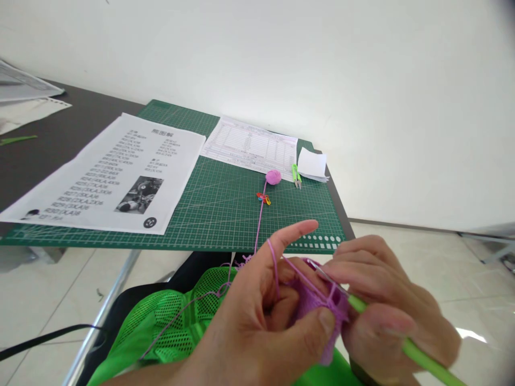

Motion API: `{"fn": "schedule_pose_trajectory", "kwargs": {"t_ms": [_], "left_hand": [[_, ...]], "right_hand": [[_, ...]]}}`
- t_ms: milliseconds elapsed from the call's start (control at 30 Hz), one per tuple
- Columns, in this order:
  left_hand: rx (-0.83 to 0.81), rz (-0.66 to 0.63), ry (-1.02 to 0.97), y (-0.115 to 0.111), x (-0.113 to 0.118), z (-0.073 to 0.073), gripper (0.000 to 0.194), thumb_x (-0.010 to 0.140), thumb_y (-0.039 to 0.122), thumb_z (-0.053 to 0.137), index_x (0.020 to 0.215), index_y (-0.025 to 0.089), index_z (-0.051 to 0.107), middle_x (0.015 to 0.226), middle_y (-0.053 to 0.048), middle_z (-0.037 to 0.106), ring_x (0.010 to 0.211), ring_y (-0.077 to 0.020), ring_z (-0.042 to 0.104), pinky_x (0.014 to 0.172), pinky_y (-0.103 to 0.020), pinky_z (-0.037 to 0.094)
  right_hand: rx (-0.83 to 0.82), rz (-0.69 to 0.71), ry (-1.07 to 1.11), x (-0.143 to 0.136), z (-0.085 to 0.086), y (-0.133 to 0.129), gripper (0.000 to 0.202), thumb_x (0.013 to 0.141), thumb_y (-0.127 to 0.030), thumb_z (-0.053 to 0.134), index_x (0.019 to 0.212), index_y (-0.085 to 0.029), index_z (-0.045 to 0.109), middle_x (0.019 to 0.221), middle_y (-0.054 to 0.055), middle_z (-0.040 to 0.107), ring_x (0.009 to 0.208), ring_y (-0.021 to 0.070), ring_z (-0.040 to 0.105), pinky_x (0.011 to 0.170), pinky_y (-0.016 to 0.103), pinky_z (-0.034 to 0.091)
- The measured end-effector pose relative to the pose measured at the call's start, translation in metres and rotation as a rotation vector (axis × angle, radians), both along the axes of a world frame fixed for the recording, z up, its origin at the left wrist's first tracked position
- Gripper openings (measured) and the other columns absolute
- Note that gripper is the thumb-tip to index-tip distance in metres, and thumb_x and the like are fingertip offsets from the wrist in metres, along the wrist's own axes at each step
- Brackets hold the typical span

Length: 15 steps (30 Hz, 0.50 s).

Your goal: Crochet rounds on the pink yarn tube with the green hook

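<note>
Crochet in hand, mid-stitch by the look of it. Left hand (261, 316) pinches the small purple piece (317, 308) btwn thumb & fingers, w/ yarn (260, 214) looped over the raised index finger for tension. Right hand (386, 300) has a closed grip on the green hook (406, 346), tip at the piece's top edge. All this sits over the lap, just in front of the surface edge. Yarn runs up to a pink ball (273, 177) on the green mat (225, 209). Next move likely calls for steady tension & a small hook turn.
</note>
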<state>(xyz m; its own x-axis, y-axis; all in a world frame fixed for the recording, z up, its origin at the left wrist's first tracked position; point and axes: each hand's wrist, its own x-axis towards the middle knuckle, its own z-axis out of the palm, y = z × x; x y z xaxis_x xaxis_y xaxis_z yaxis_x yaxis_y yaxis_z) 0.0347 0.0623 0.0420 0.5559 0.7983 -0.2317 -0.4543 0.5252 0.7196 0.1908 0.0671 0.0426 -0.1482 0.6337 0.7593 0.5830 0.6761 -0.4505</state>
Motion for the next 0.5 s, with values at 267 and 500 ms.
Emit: {"fn": "schedule_pose_trajectory", "kwargs": {"t_ms": [267, 500], "left_hand": [[-0.234, 0.238, -0.221, 0.002, 0.006, 0.001, 0.023, 0.091, 0.022, 0.065, 0.111, 0.026, 0.074, 0.089, -0.001, 0.071, 0.084, -0.0109, 0.061, 0.076, -0.016, 0.048], [-0.183, 0.063, -0.084, -0.001, -0.003, -0.001, 0.020, 0.094, 0.027, 0.057, 0.096, 0.023, 0.077, 0.059, 0.004, 0.043, 0.057, -0.0101, 0.027, 0.057, -0.016, 0.032]], "right_hand": [[-0.089, -0.051, 0.183, -0.003, 0.000, -0.010, 0.036, 0.100, -0.028, 0.040, 0.077, -0.020, 0.067, 0.058, 0.001, 0.061, 0.053, 0.0173, 0.058, 0.060, 0.039, 0.048], [0.009, -0.122, 0.056, 0.019, -0.011, -0.014, 0.027, 0.098, -0.033, 0.047, 0.088, -0.021, 0.069, 0.066, 0.003, 0.065, 0.059, 0.0203, 0.063, 0.064, 0.041, 0.051]]}}
